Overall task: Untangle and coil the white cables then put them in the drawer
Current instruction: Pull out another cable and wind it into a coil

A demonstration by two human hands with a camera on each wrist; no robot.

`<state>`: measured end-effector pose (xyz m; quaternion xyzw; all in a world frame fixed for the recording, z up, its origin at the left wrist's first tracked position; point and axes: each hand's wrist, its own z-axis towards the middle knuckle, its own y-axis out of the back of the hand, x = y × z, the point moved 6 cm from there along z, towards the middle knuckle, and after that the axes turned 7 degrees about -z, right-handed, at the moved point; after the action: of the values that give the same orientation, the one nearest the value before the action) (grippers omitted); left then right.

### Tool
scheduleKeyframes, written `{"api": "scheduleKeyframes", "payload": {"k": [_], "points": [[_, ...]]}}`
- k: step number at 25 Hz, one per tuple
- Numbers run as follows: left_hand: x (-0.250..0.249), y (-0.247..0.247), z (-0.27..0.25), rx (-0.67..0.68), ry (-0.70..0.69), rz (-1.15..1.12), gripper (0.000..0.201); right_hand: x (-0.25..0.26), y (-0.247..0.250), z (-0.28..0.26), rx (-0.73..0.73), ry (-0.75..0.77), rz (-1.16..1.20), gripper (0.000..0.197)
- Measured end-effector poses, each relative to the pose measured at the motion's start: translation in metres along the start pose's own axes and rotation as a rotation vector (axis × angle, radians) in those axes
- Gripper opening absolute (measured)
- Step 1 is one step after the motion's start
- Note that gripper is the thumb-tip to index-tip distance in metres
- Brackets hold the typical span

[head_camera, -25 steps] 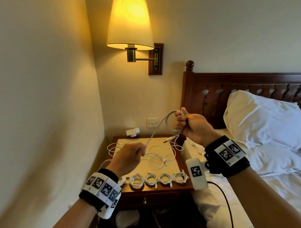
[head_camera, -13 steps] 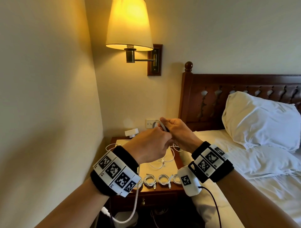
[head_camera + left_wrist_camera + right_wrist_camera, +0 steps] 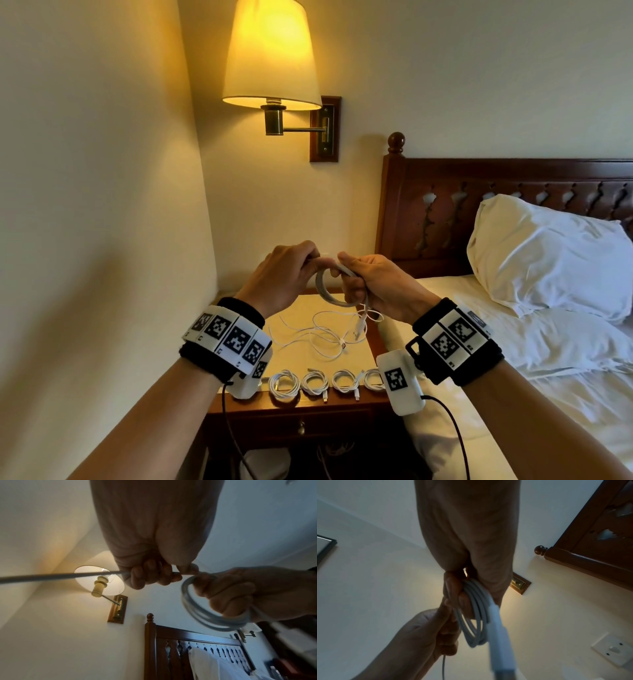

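Observation:
Above the nightstand (image 3: 308,409) my right hand (image 3: 371,286) grips a partly wound coil of white cable (image 3: 325,291) (image 3: 193,609) (image 3: 473,616), its USB plug (image 3: 359,329) (image 3: 501,646) dangling below. My left hand (image 3: 291,270) (image 3: 150,574) pinches the same cable's free run (image 3: 60,575) right beside the coil. A loose tangle of white cables (image 3: 318,337) lies on the nightstand top. Several finished coils (image 3: 315,382) sit in a row along its front edge. The drawer (image 3: 301,425) below is closed.
A lit wall lamp (image 3: 270,54) hangs above the nightstand. The bed with a white pillow (image 3: 548,253) and dark headboard (image 3: 445,205) is at right. A wall (image 3: 102,205) closes the left side. A wall socket (image 3: 614,649) is behind the nightstand.
My left hand rose from the nightstand to meet the right hand at the coil, then both hands came lower and closer to me. The coil has gained a turn.

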<state>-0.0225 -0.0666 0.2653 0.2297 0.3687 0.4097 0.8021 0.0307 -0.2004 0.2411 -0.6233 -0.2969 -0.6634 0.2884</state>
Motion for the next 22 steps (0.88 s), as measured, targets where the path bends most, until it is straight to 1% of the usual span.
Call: {"api": "scheduleKeyframes", "payload": {"k": [2,3,6,8,10,11,12,13,14,15,16,17,18,20,22], "points": [[0.011,-0.001,-0.002,-0.012,-0.007,-0.018,0.043,-0.005,-0.002,0.0,0.064,-0.053,0.041,0.04],[0.011,-0.001,-0.002,-0.022,-0.02,-0.027,0.045,-0.006,-0.004,-0.001,0.093,-0.067,0.103,0.041],[0.017,0.002,-0.01,-0.11,-0.042,-0.069,0.039,0.001,-0.002,0.0,0.114,-0.034,0.383,0.043],[0.04,0.004,-0.025,-0.162,0.024,-0.064,0.035,0.013,0.012,-0.001,0.095,0.018,0.528,0.042],[0.062,0.003,-0.043,-0.168,0.121,-0.033,0.032,0.021,0.028,-0.001,0.049,0.048,0.555,0.04],[0.064,-0.001,-0.05,-0.128,0.161,-0.015,0.033,0.022,0.034,0.001,-0.002,0.057,0.514,0.04],[0.058,-0.01,-0.055,-0.036,0.191,0.015,0.037,0.022,0.037,0.005,-0.064,0.064,0.449,0.04],[0.045,-0.022,-0.056,0.112,0.205,0.063,0.039,0.021,0.036,0.009,-0.124,0.07,0.371,0.039],[0.028,-0.036,-0.057,0.279,0.196,0.121,0.04,0.019,0.031,0.013,-0.165,0.072,0.282,0.038],[0.007,-0.047,-0.055,0.41,0.162,0.174,0.043,0.018,0.024,0.016,-0.186,0.076,0.172,0.037],[-0.012,-0.052,-0.051,0.481,0.12,0.207,0.045,0.016,0.015,0.018,-0.187,0.085,0.047,0.036],[-0.028,-0.051,-0.044,0.502,0.082,0.219,0.046,0.015,0.008,0.019,-0.178,0.102,-0.073,0.035],[-0.042,-0.046,-0.036,0.488,0.047,0.217,0.046,0.014,0.002,0.018,-0.164,0.127,-0.165,0.035],[-0.057,-0.035,-0.023,0.451,-0.01,0.198,0.042,0.015,-0.004,0.015,-0.14,0.177,-0.269,0.032],[-0.065,-0.027,-0.017,0.43,-0.058,0.186,0.033,0.018,-0.004,0.011,-0.104,0.206,-0.328,0.035]]}}
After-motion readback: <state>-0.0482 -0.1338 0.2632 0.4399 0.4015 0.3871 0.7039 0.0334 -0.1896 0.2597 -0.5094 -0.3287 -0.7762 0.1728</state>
